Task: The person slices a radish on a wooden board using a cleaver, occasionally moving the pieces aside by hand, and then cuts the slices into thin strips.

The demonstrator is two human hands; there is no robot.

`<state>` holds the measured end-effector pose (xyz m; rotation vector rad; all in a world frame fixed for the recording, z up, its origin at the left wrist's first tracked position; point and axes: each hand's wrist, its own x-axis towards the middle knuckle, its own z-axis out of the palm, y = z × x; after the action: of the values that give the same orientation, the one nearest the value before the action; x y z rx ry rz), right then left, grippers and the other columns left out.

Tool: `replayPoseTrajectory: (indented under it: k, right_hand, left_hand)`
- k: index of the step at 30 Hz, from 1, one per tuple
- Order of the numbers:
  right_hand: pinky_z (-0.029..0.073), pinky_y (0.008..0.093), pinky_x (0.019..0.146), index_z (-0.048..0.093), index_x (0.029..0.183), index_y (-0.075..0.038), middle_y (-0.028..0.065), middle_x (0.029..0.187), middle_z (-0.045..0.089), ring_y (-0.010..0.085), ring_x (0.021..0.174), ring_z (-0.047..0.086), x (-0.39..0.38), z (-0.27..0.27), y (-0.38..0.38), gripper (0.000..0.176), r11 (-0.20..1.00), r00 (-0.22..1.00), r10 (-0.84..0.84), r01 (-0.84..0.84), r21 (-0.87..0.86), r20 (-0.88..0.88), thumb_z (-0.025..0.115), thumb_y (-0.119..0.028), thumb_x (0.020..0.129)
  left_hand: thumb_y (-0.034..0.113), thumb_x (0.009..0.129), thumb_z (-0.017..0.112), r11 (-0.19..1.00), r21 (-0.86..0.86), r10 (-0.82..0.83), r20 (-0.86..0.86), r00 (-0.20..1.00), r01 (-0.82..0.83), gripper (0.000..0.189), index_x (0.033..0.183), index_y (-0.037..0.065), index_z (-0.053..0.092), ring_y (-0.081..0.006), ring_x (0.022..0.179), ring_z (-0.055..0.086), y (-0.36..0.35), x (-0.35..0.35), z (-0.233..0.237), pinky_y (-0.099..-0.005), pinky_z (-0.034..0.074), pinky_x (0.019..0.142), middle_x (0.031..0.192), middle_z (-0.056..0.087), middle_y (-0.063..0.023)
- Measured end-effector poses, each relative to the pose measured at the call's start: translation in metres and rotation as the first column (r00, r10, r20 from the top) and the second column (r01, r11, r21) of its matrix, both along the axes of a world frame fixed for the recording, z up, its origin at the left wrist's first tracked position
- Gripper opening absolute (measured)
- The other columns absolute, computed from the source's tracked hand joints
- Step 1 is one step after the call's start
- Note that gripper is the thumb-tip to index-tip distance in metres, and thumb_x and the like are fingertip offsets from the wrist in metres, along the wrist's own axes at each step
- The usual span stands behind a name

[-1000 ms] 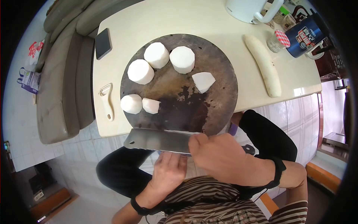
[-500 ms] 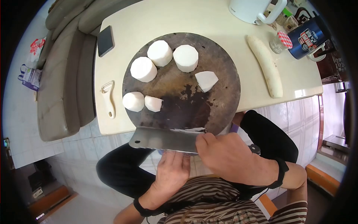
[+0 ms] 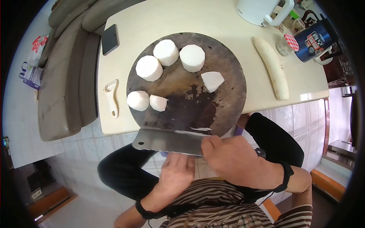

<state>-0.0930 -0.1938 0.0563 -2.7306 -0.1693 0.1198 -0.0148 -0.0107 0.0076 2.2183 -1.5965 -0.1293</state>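
Observation:
My right hand is closed round the handle of a broad cleaver, whose blade lies across the near edge of the round cutting board. My left hand is just below the blade, fingers together and bent; the cleaver hides the fingertips and whatever they hold. Several peeled white radish chunks rest on the board: thick ones such as the radish chunk along the far side, a wedge at the right and a small piece at the left. White scraps lie beside the blade.
On the table, a peeler and a phone are left of the board. To the right lie a long white radish, a glass jar, a blue mug and a white kettle. A sofa stands left.
The view has shifted slightly, so the board and its chunks appear a little further right and up. Both hands and the cleaver keep nearly the same pose.

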Motion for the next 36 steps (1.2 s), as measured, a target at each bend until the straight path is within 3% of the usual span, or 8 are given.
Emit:
replayPoseTrajectory:
  k: [9, 11, 16, 18, 24, 31, 33, 36]
  right_hand:
    - [0.049, 0.0366, 0.048, 0.055, 0.094, 0.006, 0.0144, 0.077, 0.060, 0.0281, 0.060, 0.065, 0.002, 0.001, -0.007, 0.028, 0.998, 1.000, -0.012, 0.012, 0.055, 0.013, 0.065, -0.006, 0.071]
    - [0.051, 0.0348, 0.048, 0.057, 0.088, 0.005, 0.0150, 0.075, 0.061, 0.0273, 0.060, 0.067, -0.001, 0.005, -0.005, 0.023, 0.999, 1.000, -0.006, 0.006, 0.045, 0.005, 0.066, -0.005, 0.070]
    - [0.052, 0.0327, 0.049, 0.060, 0.083, 0.005, 0.0154, 0.072, 0.062, 0.0265, 0.061, 0.068, -0.001, 0.004, -0.002, 0.018, 0.999, 1.000, -0.013, 0.014, 0.042, -0.026, 0.067, -0.004, 0.070]
    - [0.049, 0.0356, 0.047, 0.055, 0.094, 0.006, 0.0136, 0.077, 0.060, 0.0269, 0.059, 0.066, 0.000, 0.001, 0.002, 0.030, 0.999, 0.999, -0.003, 0.005, 0.034, -0.053, 0.066, -0.005, 0.069]
    - [0.052, 0.0327, 0.049, 0.060, 0.082, 0.005, 0.0156, 0.074, 0.062, 0.0262, 0.061, 0.068, 0.004, -0.002, -0.003, 0.019, 0.999, 0.999, 0.019, -0.020, 0.024, 0.025, 0.068, -0.004, 0.068]
    - [0.051, 0.0333, 0.047, 0.060, 0.082, 0.005, 0.0146, 0.072, 0.061, 0.0262, 0.058, 0.067, -0.004, 0.002, 0.000, 0.019, 1.000, 1.000, -0.001, 0.001, 0.022, 0.000, 0.067, -0.004, 0.067]
    - [0.049, 0.0356, 0.048, 0.056, 0.096, 0.008, 0.0153, 0.080, 0.060, 0.0273, 0.061, 0.066, -0.004, 0.000, 0.003, 0.032, 1.000, 0.997, 0.012, -0.011, 0.018, -0.070, 0.066, -0.006, 0.069]
    - [0.049, 0.0360, 0.048, 0.055, 0.096, 0.008, 0.0161, 0.080, 0.060, 0.0279, 0.061, 0.066, 0.004, 0.000, 0.005, 0.033, 0.997, 0.998, 0.049, -0.046, 0.070, -0.045, 0.067, -0.006, 0.068]
  left_hand:
    - [-0.003, 0.084, 0.064, 1.000, -0.003, -0.018, 0.127, 0.992, 0.018, 0.023, 0.107, -0.011, 0.063, -0.0388, 0.096, 0.062, -0.001, 0.001, 0.002, -0.0457, 0.054, 0.078, 0.107, 0.062, -0.0201]
    - [-0.004, 0.084, 0.065, 0.998, -0.034, 0.056, -0.066, 0.996, -0.058, 0.022, 0.105, -0.011, 0.064, -0.0382, 0.096, 0.062, 0.000, -0.002, 0.000, -0.0449, 0.055, 0.077, 0.107, 0.062, -0.0191]
    - [0.000, 0.086, 0.064, 1.000, 0.016, 0.007, -0.005, 1.000, -0.007, 0.022, 0.105, -0.011, 0.063, -0.0356, 0.093, 0.060, 0.002, -0.001, -0.001, -0.0438, 0.054, 0.080, 0.102, 0.060, -0.0181]
    - [0.000, 0.086, 0.064, 1.000, 0.005, -0.003, 0.009, 1.000, 0.003, 0.022, 0.105, -0.010, 0.063, -0.0352, 0.093, 0.059, 0.002, 0.000, 0.000, -0.0436, 0.054, 0.080, 0.101, 0.060, -0.0181]
    - [0.002, 0.088, 0.063, 1.000, -0.023, 0.003, 0.064, 0.998, -0.002, 0.020, 0.105, -0.010, 0.063, -0.0352, 0.092, 0.059, 0.001, 0.000, 0.000, -0.0440, 0.053, 0.078, 0.099, 0.060, -0.0171]
    - [0.002, 0.088, 0.063, 1.000, -0.001, 0.027, -0.045, 0.999, -0.027, 0.020, 0.104, -0.009, 0.064, -0.0355, 0.093, 0.059, 0.006, -0.002, -0.003, -0.0452, 0.053, 0.079, 0.100, 0.060, -0.0168]
    - [0.002, 0.088, 0.063, 1.000, 0.025, -0.010, -0.011, 1.000, 0.010, 0.020, 0.104, -0.010, 0.064, -0.0357, 0.093, 0.059, 0.005, -0.001, -0.002, -0.0454, 0.054, 0.079, 0.100, 0.060, -0.0172]
    - [0.001, 0.086, 0.064, 1.000, -0.018, 0.016, -0.042, 0.999, -0.017, 0.022, 0.104, -0.011, 0.063, -0.0360, 0.093, 0.059, 0.003, -0.001, 0.001, -0.0453, 0.054, 0.081, 0.100, 0.060, -0.0180]
